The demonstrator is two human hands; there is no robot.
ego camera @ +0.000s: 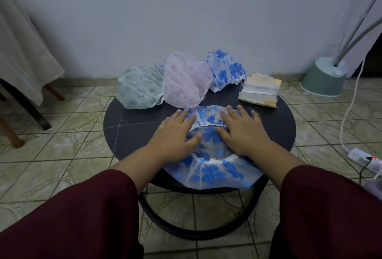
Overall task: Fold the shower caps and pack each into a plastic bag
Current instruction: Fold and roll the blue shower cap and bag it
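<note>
Both hands flat on blue-flower cap, flattening it.
Left hand point(175, 128) & right hand point(241, 130), fingers straight, press blue-flower cap point(213, 167) at table point(128, 134) front edge; nxt prob. fold in half. Plastic bags point(259, 90) wait behind.

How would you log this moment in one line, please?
fold | both hands flat on blue cap | bags untouched
</note>
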